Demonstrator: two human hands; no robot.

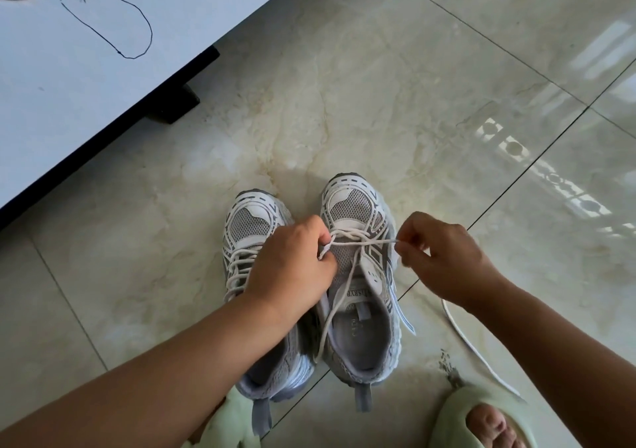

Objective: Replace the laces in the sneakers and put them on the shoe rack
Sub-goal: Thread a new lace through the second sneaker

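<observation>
Both hands pinch the white lace [361, 241] on the right sneaker [361, 285]: left hand [292, 261], right hand [437, 258]. Pull evenly, keeping it flat.

Two grey-white mesh sneakers upright on tiled floor, side by side, toes pointing away. Left sneaker [253, 241] fully laced. Right sneaker [359, 275] partly laced: white lace [347, 277] through front eyelets only, ends loose. Second white lace [471, 347] flat on floor, right of pair.
</observation>
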